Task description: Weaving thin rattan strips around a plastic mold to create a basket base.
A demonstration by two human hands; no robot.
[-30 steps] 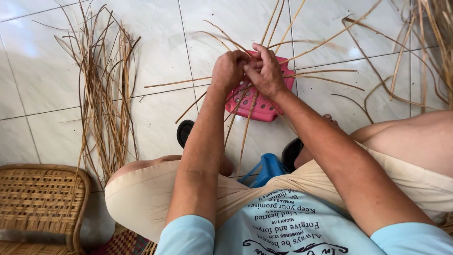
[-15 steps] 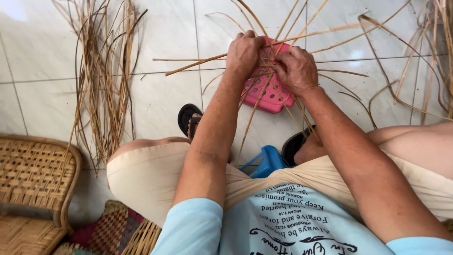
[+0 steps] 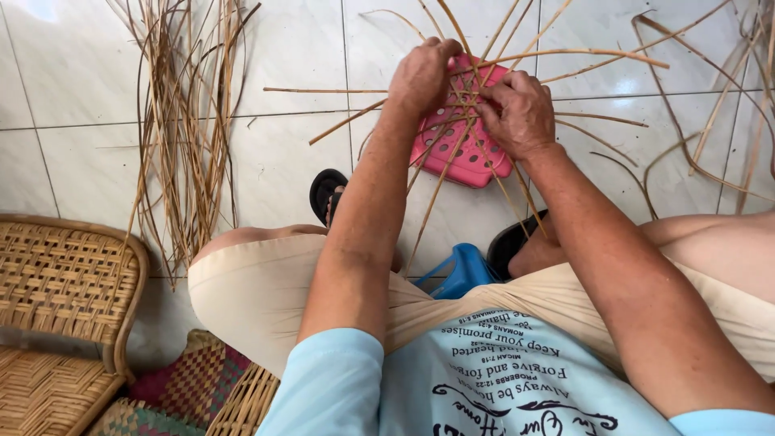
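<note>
Crossed cane strips (image 3: 476, 105) lie on the pink stool (image 3: 460, 153) (perforated top), left hand (image 3: 421, 74) and right hand (image 3: 521, 113) both closed on them. Loose cane bundle (image 3: 187, 129) lies well left of stool; woven chair (image 3: 60, 307) at lower left.

Light blue short-sleeved shirt (image 3: 484, 387), dark cursive and block print across the chest. Beige shorts (image 3: 266, 291) over both thighs. Black sandals: one (image 3: 325, 192) near the left knee, one (image 3: 510, 242) right of centre. Bare forearms, bare left hand (image 3: 421, 77) and right hand (image 3: 517, 113), no rings or watch visible.
</note>
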